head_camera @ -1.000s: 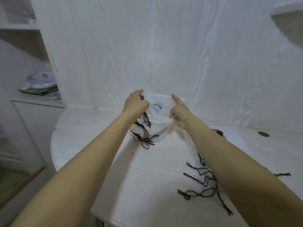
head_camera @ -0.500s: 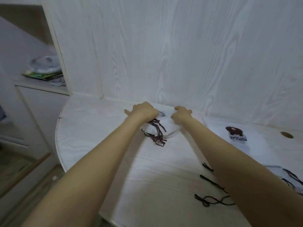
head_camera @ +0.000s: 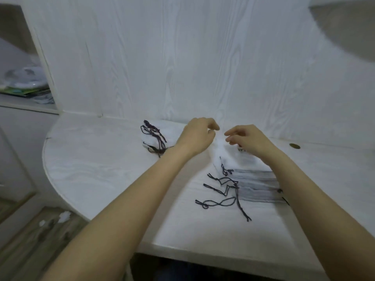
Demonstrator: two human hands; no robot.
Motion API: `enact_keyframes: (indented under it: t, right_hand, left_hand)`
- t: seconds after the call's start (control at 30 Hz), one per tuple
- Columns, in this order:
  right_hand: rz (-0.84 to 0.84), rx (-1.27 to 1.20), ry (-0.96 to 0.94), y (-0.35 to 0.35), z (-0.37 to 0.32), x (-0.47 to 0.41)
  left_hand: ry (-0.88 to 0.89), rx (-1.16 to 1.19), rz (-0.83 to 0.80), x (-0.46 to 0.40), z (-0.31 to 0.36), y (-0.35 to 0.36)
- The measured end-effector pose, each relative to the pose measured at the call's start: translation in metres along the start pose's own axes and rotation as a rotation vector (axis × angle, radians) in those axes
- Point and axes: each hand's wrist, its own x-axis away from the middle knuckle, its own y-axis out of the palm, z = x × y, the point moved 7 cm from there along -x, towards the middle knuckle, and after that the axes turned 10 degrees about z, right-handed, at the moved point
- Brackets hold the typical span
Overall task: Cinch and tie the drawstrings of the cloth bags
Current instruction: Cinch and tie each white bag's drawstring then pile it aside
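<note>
Both hands, left hand (head_camera: 197, 136) and right hand (head_camera: 246, 138), loosely curled over bag stack (head_camera: 251, 175)

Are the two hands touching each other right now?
Apart. The head view shows white cloth and wall between the left hand fingertips and the right hand fingertips, above the stack of cloth bags.

Bare desk (head_camera: 97, 169) left and front-left of both arms, open for a pass. Wall panel (head_camera: 182, 67) blocks just behind the hands. Small bag pile (head_camera: 154, 136) with dark cords sits far-left by the wall. Bag stack (head_camera: 255, 179) and loose drawstrings (head_camera: 221, 199) clutter centre-right, under the right forearm. Round hole (head_camera: 294, 146) far right.
</note>
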Motion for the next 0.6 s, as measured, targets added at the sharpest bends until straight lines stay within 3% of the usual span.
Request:
enact_keyframes:
  t: [0.17,0.3,0.47,0.6]
  right_hand:
    - [-0.071,0.156,-0.007,-0.022,0.046,0.025]
    - [-0.096,0.241,0.022,-0.030,0.072,0.036]
    - [-0.127,0.188,-0.003,-0.027,0.084,0.033]
    - [0.023,0.113,-0.066,-0.032,0.076,0.021]
  left_hand:
    - [0.028,-0.014,-0.274,0.022,0.020,0.064]
    - [-0.038,-0.122,-0.397,0.027,0.004,0.100]
    - [-0.015,-0.080,-0.270,0.017,-0.006,0.101]
    - [-0.074,0.103,-0.033,0.008,-0.018,0.082]
